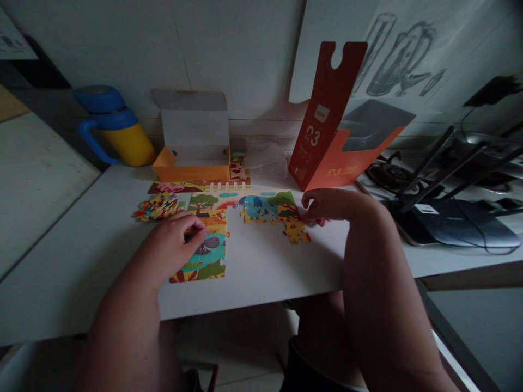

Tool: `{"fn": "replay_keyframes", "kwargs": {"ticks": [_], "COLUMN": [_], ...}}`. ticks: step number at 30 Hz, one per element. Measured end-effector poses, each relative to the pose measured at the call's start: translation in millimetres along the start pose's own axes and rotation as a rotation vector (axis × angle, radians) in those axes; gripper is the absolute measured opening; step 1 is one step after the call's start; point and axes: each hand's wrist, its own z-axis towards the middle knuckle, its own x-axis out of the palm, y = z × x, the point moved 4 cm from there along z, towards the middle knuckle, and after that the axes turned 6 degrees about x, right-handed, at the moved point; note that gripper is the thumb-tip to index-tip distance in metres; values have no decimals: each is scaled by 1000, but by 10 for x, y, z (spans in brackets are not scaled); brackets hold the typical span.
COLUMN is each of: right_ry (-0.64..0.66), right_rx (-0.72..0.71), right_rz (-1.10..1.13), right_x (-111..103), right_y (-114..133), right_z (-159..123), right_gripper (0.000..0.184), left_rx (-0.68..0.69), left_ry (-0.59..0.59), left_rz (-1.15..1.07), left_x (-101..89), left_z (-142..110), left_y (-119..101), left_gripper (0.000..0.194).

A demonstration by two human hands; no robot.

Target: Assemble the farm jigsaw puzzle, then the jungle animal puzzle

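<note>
A partly joined picture puzzle (216, 223) lies on the white table, with trees, a hippo in water and blue elephants. My left hand (177, 239) is over its left side, thumb and fingers curled together near the hippo. Whatever those fingers may hold is hidden. Beside the puzzle's upper right edge, my right hand (327, 207) is bent inward with curled fingers, its fingertips close to the tree piece; I cannot make out anything in them. A yellow puzzle piece (297, 231) juts down below the elephants. Loose puzzle pieces (159, 207) are heaped left of the puzzle.
An open orange-and-grey box (192, 171) stands behind the puzzle, with a clear plastic bag (267, 158) next to it. A tall orange box (316, 136) rises at the back right. At left is a blue-yellow jug (126, 139); at right, a black router (445, 220) and a stove (386, 171).
</note>
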Motion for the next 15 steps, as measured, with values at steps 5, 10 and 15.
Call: {"fn": "replay_keyframes", "kwargs": {"ticks": [5, 10, 15], "right_ry": [-55, -57, -45], "right_rx": [3, -200, -275], "right_rz": [24, -125, -223], "right_x": [-43, 5, 136], "right_y": [-25, 125, 217], "right_z": [20, -90, -159], "right_gripper": [39, 52, 64], "left_rx": [-12, -1, -5], "left_ry": [11, 10, 5], "left_rz": [-1, -8, -8], "left_x": [5, -15, -20], "left_z": [0, 2, 5], "left_y": [12, -22, -36], "left_gripper": [21, 20, 22]}}
